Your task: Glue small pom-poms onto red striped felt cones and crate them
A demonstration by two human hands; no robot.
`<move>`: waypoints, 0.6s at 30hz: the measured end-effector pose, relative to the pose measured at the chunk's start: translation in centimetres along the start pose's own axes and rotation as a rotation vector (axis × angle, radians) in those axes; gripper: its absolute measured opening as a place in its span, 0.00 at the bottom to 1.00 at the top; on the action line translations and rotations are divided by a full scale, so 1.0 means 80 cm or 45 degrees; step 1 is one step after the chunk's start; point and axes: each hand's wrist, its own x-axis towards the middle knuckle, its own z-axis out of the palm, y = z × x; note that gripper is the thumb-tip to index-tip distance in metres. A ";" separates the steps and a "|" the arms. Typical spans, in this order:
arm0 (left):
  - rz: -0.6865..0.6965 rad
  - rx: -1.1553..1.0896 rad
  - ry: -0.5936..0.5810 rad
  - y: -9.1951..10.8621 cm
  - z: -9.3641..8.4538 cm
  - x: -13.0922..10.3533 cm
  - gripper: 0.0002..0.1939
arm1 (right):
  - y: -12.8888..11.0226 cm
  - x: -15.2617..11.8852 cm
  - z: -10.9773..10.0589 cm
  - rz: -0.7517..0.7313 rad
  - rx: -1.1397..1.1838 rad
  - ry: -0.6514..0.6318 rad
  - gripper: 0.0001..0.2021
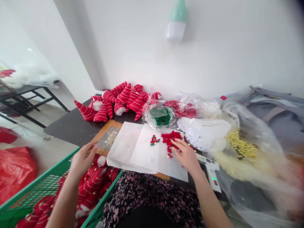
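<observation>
Small red pompoms (169,139) lie heaped on white paper sheets (144,152). Over their right side is my right hand (187,156), fingers extended and apart, fingertips at the pile; no held item shows. Left of the heap sits a small cluster of red and green pompoms (154,140). My left hand (83,156) is at the left edge of a wooden board (102,131), its fingers stretched out and nothing visible in them. On the board under the papers' left side rest small pale pieces (111,136), too small to name.
Stuffed red striped cones (125,99) are piled at the back. A green basket (42,182) holds more at lower left. Plastic bags hold green pompoms (162,115) and yellow pieces (242,145). White pieces (197,136) and a white device (212,174) are at right.
</observation>
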 end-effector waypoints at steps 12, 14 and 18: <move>0.595 0.171 -0.214 0.185 0.236 0.180 0.13 | 0.036 -0.101 -0.091 0.511 -0.444 0.222 0.15; 0.623 0.144 -0.145 0.187 0.228 0.186 0.12 | 0.046 -0.124 -0.097 0.613 -0.543 0.195 0.17; 0.676 -0.069 0.200 0.184 0.175 0.182 0.10 | 0.055 -0.149 -0.095 0.697 -0.532 0.097 0.19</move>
